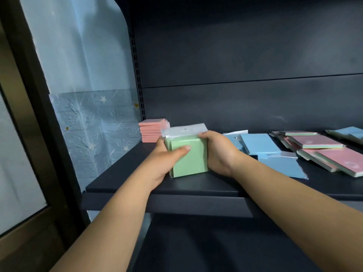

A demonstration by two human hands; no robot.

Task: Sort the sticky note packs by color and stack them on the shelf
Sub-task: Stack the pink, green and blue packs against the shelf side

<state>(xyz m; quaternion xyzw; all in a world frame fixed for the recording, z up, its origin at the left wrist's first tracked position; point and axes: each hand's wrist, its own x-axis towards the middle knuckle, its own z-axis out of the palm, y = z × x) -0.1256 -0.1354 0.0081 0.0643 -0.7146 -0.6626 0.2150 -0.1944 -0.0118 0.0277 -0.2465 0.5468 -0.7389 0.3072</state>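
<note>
Green packs (189, 157) gripped from both sides: left hand (167, 163) wrapped round the left edge with thumb across the top, right hand (218, 152) clamped on the right edge, fingers over the far corner. Bundle low over the shelf (196, 188), near its front lip, just right of the pink stack (154, 131); lower edge touching the shelf or just clear of it, cannot tell. Clear wrapper flaps poking out behind the greens.

Risks, as judged from here:
- Slippery wrappers. Squeeze from the sides only, so middle packs could slide out and fan or drop off the front lip.
- Set-down too close to the edge. Bundle near the lip already; any tilt forward likely tips it off the shelf.
- Push toward the back wall could knock the pink stack, which stands close by on the left and already looks a little uneven.
- Right forearm passing just beside the blue packs (259, 144); a sweep outward on release may scatter them into the mixed pile (322, 149) further right.
- Protruding flaps could catch under the bundle and leave it leaning.
</note>
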